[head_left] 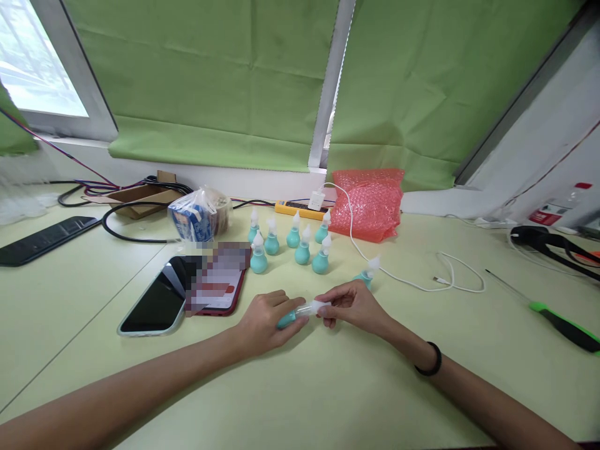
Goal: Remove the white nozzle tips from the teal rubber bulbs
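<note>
Green blinds [201, 75] hung along the far side, over a pale yellow surface [356, 387]. On it, a red bubble-wrap parcel [370, 206] lay far and slightly right of the middle, and a screwdriver [565, 326] with a green-and-black handle lay at the right. To the left, a pale-cased phone [154, 300] lay just beside a red-cased phone [215, 304]. Between parcel and phones, seven standing bulbs [302, 252] in teal made a loose cluster, white tips upward; a leaning bulb [364, 277] sat apart, partly hidden beyond the right hand [354, 306].

Near the middle, the left hand [265, 322] had its fingers curled round a teal bulb [287, 320] held on its side. From it a clear tube [304, 310] ran rightward to a white tip [320, 307], which the right thumb and fingers pinched.

The step in hand seemed to be working tip and tube against each other; whether they were being joined or parted could not be told. The next move probably called for a firm left grasp, both pieces in line, and gentle pressure from the right fingers.
</note>
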Tool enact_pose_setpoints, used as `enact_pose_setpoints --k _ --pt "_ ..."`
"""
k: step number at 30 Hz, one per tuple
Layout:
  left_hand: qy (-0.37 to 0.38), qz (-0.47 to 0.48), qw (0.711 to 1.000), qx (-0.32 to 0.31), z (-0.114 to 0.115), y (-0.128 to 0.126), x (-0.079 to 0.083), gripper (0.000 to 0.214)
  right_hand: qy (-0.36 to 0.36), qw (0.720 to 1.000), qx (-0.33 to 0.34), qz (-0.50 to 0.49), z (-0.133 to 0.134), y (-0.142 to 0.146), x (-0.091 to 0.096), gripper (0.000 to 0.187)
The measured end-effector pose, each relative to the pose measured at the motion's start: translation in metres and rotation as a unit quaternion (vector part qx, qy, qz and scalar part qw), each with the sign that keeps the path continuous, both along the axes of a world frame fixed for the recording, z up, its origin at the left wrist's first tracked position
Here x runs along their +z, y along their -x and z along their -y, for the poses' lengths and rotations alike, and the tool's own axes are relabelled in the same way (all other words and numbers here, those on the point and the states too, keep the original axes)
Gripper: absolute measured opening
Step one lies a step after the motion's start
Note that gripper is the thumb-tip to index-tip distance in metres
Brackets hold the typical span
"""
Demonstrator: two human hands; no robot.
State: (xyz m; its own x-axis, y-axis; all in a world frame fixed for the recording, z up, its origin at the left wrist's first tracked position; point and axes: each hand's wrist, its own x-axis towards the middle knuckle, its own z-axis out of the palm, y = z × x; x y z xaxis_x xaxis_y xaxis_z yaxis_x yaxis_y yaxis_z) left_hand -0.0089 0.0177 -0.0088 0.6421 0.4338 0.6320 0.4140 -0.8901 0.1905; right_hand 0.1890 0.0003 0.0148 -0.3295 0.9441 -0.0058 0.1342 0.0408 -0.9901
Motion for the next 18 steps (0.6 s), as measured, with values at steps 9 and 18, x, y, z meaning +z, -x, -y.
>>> enact_pose_setpoints --k 9,18 --pt "-0.016 -0.003 1.0 -0.009 -0.0006 -0.0003 -0.0004 0.022 0.05 0.997 0.005 -0.065 -0.0006 0.0038 -0.0041 0.028" --pt "-0.02 0.022 0.999 -0.016 -0.0009 -0.0002 -0.0016 0.02 0.088 0.986 0.02 -0.137 0.0022 0.0086 -0.0102 0.019"
